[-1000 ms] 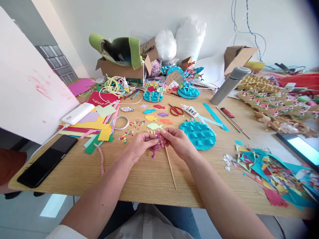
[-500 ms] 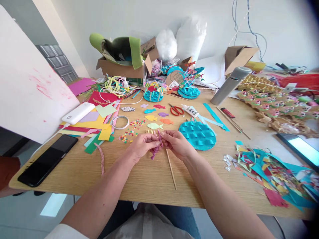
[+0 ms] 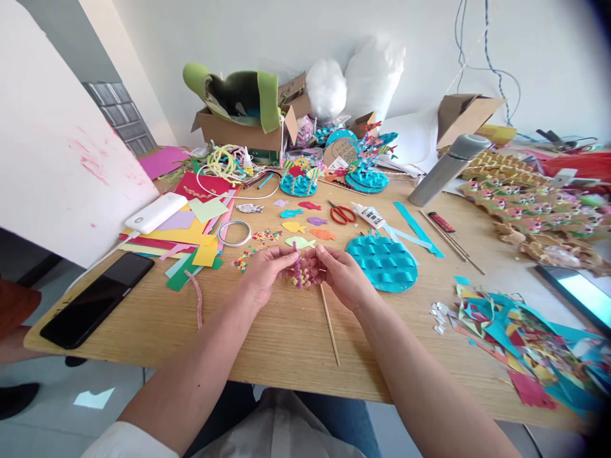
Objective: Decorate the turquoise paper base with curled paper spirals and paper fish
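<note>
At centre frame we hold a purple crinkled paper strip (image 3: 298,270) between both hands, just above the tabletop (image 3: 267,331). The left hand (image 3: 264,272) pinches the strip with narrow fingers at its left side; the right hand (image 3: 340,275) closes its fingers on the right side, so the strip stands roughly upright between the two grips. We judge this two-point hold keeps the coils from springing loose while they are shaped.

A wooden stick (image 3: 329,324) lies on the tabletop directly below the hands, one end just beneath the right hand, within easy reach. The teal woven disc (image 3: 382,262) rests just right of the right hand. Paper fish cut-outs (image 3: 300,224) are laid in a cluster above the hands, apart from one another, presumably to keep each accessible. Red scissors (image 3: 342,213) and a glue bottle (image 3: 366,214) sit beyond them. A black phone (image 3: 98,299) lies at lower left, well apart from the work zone.
</note>
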Demonstrator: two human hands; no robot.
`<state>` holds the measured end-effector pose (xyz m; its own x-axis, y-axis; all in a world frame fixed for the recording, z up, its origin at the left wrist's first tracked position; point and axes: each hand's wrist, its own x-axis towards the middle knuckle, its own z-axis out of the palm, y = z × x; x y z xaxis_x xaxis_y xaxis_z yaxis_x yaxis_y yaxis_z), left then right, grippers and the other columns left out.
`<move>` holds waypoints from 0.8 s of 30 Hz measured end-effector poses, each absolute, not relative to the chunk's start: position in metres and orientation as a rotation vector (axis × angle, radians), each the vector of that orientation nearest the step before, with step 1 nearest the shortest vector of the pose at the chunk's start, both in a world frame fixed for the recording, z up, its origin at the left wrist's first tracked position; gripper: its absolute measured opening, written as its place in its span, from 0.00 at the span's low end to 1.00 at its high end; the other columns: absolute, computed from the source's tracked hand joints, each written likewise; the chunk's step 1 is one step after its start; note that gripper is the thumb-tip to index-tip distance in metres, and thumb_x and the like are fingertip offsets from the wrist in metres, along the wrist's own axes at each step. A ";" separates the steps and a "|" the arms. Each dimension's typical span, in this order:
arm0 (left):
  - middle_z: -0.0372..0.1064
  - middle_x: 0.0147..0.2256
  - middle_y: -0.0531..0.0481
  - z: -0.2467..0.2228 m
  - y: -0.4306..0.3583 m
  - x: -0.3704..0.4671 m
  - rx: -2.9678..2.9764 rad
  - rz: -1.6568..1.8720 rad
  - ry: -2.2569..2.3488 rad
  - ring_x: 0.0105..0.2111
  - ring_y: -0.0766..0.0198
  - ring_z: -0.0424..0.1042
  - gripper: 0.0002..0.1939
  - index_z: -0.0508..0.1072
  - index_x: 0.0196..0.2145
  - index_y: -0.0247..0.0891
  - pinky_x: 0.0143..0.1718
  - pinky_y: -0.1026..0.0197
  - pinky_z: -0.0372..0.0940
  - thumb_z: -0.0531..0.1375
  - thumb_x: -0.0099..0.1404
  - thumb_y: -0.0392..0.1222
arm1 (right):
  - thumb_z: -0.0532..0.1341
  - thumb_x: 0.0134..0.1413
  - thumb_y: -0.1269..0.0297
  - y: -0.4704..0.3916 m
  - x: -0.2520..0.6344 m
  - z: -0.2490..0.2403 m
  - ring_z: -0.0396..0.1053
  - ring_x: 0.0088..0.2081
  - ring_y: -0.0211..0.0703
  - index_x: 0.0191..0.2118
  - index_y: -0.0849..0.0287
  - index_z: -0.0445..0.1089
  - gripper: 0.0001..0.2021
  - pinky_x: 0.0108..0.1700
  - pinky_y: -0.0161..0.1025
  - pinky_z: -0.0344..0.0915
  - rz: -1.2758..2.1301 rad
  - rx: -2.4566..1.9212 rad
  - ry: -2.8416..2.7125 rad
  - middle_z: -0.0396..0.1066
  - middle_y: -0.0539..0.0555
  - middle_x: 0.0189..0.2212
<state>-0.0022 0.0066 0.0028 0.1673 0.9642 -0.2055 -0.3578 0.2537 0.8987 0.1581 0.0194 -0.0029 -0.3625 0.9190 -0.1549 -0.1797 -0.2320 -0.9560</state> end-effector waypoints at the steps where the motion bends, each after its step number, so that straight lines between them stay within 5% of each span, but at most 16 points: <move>1: 0.74 0.27 0.49 0.003 0.008 -0.003 0.793 1.166 0.950 0.27 0.65 0.71 0.12 0.75 0.28 0.33 0.29 0.63 0.66 0.70 0.47 0.42 | 0.63 0.49 0.42 0.019 0.158 -0.004 0.62 0.23 0.35 0.31 0.59 0.72 0.21 0.26 0.35 0.57 1.687 -1.014 -1.244 0.68 0.50 0.23; 13: 0.77 0.30 0.46 -0.001 0.009 -0.002 0.831 1.181 0.954 0.35 0.61 0.74 0.14 0.80 0.29 0.35 0.39 0.60 0.65 0.71 0.47 0.48 | 0.63 0.48 0.47 0.017 0.154 -0.008 0.54 0.23 0.33 0.26 0.62 0.71 0.19 0.27 0.35 0.48 1.483 -1.107 -1.714 0.63 0.47 0.21; 24: 0.76 0.25 0.47 0.004 0.008 -0.003 0.719 1.218 1.022 0.28 0.66 0.71 0.11 0.79 0.24 0.33 0.35 0.62 0.65 0.71 0.42 0.42 | 0.63 0.49 0.53 0.015 0.152 -0.012 0.50 0.22 0.32 0.27 0.62 0.73 0.15 0.25 0.35 0.45 1.482 -1.096 -1.771 0.59 0.46 0.19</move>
